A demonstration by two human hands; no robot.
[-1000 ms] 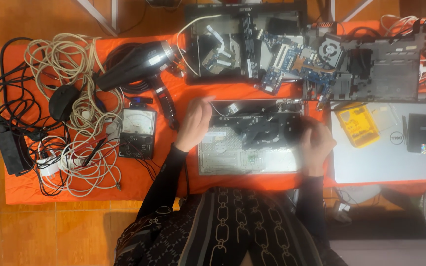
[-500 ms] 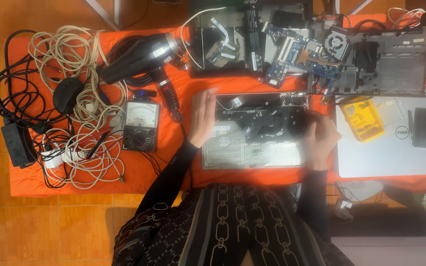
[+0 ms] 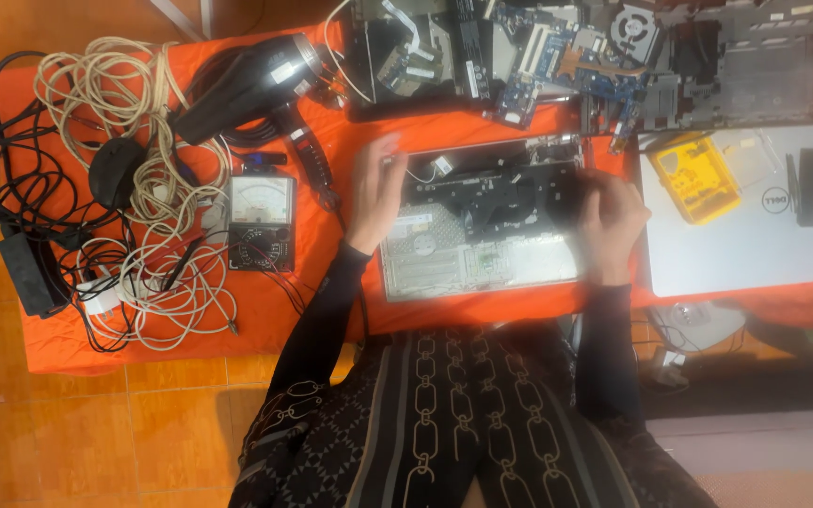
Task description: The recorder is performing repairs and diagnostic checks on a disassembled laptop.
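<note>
An opened laptop base (image 3: 482,235) lies on the orange table cloth (image 3: 284,310) right in front of me, its silver underside and dark inner parts showing. My left hand (image 3: 374,193) holds its left edge, fingers spread along the side. On the right edge my right hand (image 3: 611,218) grips the base; the hand is blurred.
A black hair dryer (image 3: 251,80) and an analog multimeter (image 3: 261,221) lie left of the base, beside tangled white and black cables (image 3: 124,216). Stripped laptop boards (image 3: 557,52) fill the back. A closed silver laptop (image 3: 755,235) carries a yellow case (image 3: 698,179).
The view has shifted so the table sits higher and further right in the frame. Both hands stay on the sides of the laptop base, which has moved slightly with them.
</note>
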